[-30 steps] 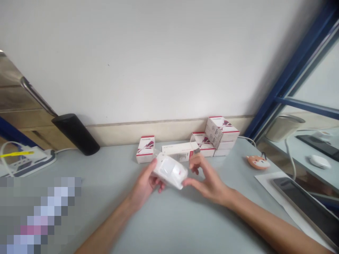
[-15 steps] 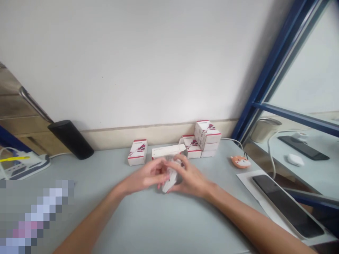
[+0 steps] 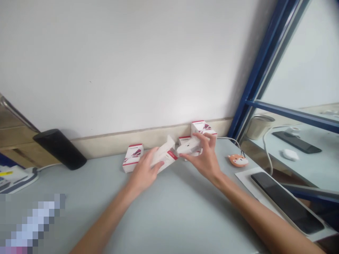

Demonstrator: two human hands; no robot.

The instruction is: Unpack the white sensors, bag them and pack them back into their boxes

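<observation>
My left hand [image 3: 144, 173] grips an open white and red carton [image 3: 163, 156] lying on the grey table [image 3: 169, 211], its flap raised toward the wall. My right hand [image 3: 205, 158] holds a small white plastic device [image 3: 188, 146] pinched in its fingers, right at the carton's open end. Just behind my right hand stands a stack of similar white and red boxes [image 3: 202, 127]. One more such box [image 3: 132, 157] lies to the left of my left hand.
A black cylinder [image 3: 59, 148] leans by the wall at left. An orange fox-shaped case [image 3: 238, 160] and a dark tablet [image 3: 287, 201] on white paper lie at right. A blue window frame [image 3: 261, 67] rises beyond. A blurred patch covers the lower left corner.
Both hands moved away from me toward the wall. The left hand let go of the white device and took the carton; the right hand now holds the device at the carton's mouth.
</observation>
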